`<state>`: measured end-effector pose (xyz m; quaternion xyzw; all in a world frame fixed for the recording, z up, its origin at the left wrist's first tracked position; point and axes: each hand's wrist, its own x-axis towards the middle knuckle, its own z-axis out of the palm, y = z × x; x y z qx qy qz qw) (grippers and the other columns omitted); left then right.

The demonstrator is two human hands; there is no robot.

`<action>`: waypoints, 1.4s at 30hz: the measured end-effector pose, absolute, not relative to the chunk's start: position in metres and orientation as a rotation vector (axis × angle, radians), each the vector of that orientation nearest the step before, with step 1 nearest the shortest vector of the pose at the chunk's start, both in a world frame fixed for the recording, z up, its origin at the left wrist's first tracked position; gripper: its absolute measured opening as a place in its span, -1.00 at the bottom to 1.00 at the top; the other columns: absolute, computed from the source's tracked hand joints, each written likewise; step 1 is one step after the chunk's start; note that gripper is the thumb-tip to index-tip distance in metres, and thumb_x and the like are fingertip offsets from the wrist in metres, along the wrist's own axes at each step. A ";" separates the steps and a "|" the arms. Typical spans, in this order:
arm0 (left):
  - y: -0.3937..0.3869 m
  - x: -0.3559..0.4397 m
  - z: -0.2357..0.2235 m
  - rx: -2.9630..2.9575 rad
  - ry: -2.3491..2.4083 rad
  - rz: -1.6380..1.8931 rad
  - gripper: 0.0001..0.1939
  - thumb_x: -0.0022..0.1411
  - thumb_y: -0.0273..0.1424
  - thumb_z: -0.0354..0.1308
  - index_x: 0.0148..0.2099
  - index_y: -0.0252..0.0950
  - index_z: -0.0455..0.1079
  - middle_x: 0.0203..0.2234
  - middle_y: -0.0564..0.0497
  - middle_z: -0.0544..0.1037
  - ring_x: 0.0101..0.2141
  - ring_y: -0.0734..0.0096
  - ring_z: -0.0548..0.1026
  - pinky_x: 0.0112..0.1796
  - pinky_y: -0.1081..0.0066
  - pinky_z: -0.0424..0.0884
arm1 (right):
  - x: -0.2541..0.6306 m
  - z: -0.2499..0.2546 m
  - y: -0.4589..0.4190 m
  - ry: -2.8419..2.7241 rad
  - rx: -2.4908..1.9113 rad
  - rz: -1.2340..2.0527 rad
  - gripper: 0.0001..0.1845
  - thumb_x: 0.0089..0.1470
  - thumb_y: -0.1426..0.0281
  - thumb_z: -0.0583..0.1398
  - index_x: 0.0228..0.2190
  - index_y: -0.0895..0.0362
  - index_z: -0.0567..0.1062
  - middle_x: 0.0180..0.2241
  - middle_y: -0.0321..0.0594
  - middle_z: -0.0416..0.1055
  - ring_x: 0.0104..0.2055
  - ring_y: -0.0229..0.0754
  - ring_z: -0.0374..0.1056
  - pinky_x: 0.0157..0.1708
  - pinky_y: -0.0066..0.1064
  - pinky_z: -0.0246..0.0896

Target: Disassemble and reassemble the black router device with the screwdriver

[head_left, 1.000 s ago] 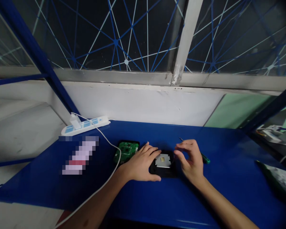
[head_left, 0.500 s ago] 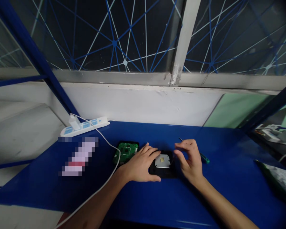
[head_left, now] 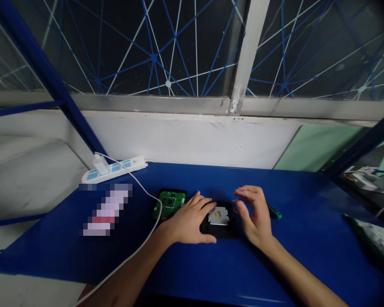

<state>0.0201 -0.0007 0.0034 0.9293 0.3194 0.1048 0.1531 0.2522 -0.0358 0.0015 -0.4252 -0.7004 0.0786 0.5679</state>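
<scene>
A black plastic housing (head_left: pixel 220 232) with a silver metal plate (head_left: pixel 218 216) in it lies on the blue table. My left hand (head_left: pixel 190 219) rests over its left side, fingers spread and thumb stretched along the near edge. Left of that hand is a green circuit board (head_left: pixel 170 204) in a dark shell, partly covered by the hand. At the housing's right edge hovers my right hand (head_left: pixel 254 215), its thumb and curled fingers close together. Whatever sits between those fingertips is too small to make out. A green-handled tool (head_left: pixel 275 212) lies behind the right hand, mostly hidden.
A white power strip (head_left: pixel 115 169) with a plugged-in adapter stands at the back left. Its white cable (head_left: pixel 147 236) runs across the circuit board and my left forearm. A blurred-out pale item (head_left: pixel 109 211) lies at left, a shiny bag (head_left: pixel 376 243) at the right edge.
My right hand's fingers have shifted slightly at the housing's right edge. The left hand, the housing and the circuit board have stayed in place.
</scene>
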 end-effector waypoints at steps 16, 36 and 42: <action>0.000 0.020 0.000 2.649 0.906 0.326 -0.02 0.05 0.12 0.35 0.38 -0.13 0.10 0.29 -0.13 0.29 0.33 -0.17 0.14 0.35 -0.09 -0.04 | 0.251 0.006 -0.037 -1.694 -0.936 0.159 -0.64 0.31 0.51 0.07 0.07 -0.01 0.43 -0.10 -0.14 0.51 -0.11 -0.09 0.48 -0.17 -0.20 0.43; 0.001 0.020 -0.002 2.673 0.913 0.322 0.01 0.02 0.10 0.39 0.38 -0.18 0.11 0.29 -0.14 0.30 0.33 -0.16 0.14 0.36 -0.06 -0.05 | 0.253 0.005 -0.036 -1.702 -0.937 0.091 -0.78 0.30 0.40 0.14 -0.04 0.03 0.47 -0.13 -0.08 0.42 -0.12 -0.04 0.44 -0.20 -0.10 0.45; 0.000 0.020 0.001 2.668 0.913 0.307 -0.01 0.03 0.09 0.39 0.38 -0.21 0.13 0.29 -0.15 0.30 0.34 -0.15 0.13 0.36 -0.05 -0.03 | 0.249 0.009 -0.037 -1.675 -0.857 0.001 -0.67 0.20 0.57 0.23 -0.05 0.00 0.49 -0.21 -0.17 0.52 -0.20 -0.11 0.49 -0.21 -0.20 0.44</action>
